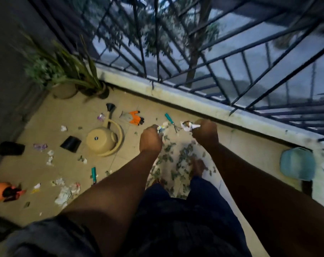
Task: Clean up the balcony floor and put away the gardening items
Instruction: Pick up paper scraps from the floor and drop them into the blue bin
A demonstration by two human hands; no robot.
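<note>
On the balcony floor (pixel 46 115), beneath both my raised arms: cleanup barely begun, by my reckoning.

Held: left hand (pixel 151 139) curled round a crumpled wrapper (pixel 162 127); right hand (pixel 205 132) gripping a wad of paper scraps (pixel 188 126).

Still down:
- leaf litter (pixel 177 158), thick around my feet;
- paper bits (pixel 64 193) scattered to my left;
- beige watering can (pixel 103 139), lying near the middle;
- orange gloves (pixel 134 117), beside the can's spout;
- teal-handled fork (pixel 169 120), near the ledge (pixel 176 91);
- second teal tool (pixel 93 175);
- two black pots (pixel 71 144), tipped over;
- orange spray bottle (pixel 3 191), far left.

Around: potted plants (pixel 64 78) in the corner, blue bucket (pixel 296 164) at my right. Leaves underfoot hinder stepping; no bin is in view.
</note>
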